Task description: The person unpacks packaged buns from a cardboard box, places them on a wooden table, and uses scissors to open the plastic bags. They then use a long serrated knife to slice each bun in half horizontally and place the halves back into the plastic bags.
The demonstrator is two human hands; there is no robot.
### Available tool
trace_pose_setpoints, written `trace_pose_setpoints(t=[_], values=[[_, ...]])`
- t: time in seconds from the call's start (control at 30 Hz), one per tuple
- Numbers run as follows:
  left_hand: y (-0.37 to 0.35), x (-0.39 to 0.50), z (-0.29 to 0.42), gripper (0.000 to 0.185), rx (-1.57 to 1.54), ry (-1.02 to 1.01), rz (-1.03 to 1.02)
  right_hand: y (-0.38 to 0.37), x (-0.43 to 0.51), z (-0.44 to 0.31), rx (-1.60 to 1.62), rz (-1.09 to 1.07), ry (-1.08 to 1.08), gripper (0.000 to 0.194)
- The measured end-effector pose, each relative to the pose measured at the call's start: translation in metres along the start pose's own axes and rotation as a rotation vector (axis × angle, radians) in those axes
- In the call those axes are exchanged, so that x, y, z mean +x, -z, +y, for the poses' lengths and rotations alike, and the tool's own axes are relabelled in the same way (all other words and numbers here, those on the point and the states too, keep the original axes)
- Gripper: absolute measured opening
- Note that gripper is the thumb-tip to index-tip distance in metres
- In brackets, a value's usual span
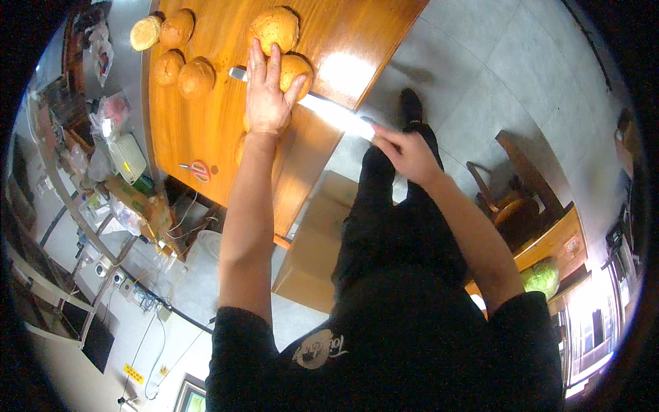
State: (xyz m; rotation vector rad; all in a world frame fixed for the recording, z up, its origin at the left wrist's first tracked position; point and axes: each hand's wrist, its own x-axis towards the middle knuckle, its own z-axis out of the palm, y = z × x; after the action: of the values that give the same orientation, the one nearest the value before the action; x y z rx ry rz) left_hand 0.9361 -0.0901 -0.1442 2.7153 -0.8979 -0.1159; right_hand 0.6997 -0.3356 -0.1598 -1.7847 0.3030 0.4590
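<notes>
My right hand (409, 154) grips the handle of a long knife. Its bright blade (329, 110) crosses the wooden table's edge and passes behind a round bun (298, 69) on the tabletop. The blunt blade end shows beyond my left fingers. My left hand (267, 98) holds this bun down, palm low, thumb and fingers spread over it. Against the fingertips sits another large bun (275, 28). More buns are partly hidden under my left wrist and forearm. Whether the blade is inside the bun or beneath it, I cannot tell.
Several smaller buns (195, 77) lie at the table's (221, 118) left side, one showing a pale face (145, 33). Red-handled scissors (198, 170) rest nearer me. A cardboard box (314, 247) stands on the floor by my legs, with a wooden chair (509, 201) to the right.
</notes>
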Motion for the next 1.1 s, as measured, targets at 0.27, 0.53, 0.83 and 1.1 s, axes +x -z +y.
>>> trace_pose_setpoints(t=[0.27,0.53,0.83,1.1], values=[[0.021,-0.017,-0.004,0.091,-0.045,-0.035,-0.030,0.010,-0.072,0.027,-0.157,0.125,0.015,0.038],[0.039,-0.084,-0.032,0.095,-0.077,-0.031,-0.117,0.011,-0.062,0.024,-0.184,0.121,0.077,0.038],[0.025,-0.085,-0.035,0.089,-0.096,-0.028,-0.054,-0.058,0.015,-0.012,-0.167,0.145,0.219,0.037],[0.019,-0.089,-0.037,0.079,-0.125,0.026,-0.013,-0.050,-0.044,0.009,-0.021,0.172,0.137,0.037]])
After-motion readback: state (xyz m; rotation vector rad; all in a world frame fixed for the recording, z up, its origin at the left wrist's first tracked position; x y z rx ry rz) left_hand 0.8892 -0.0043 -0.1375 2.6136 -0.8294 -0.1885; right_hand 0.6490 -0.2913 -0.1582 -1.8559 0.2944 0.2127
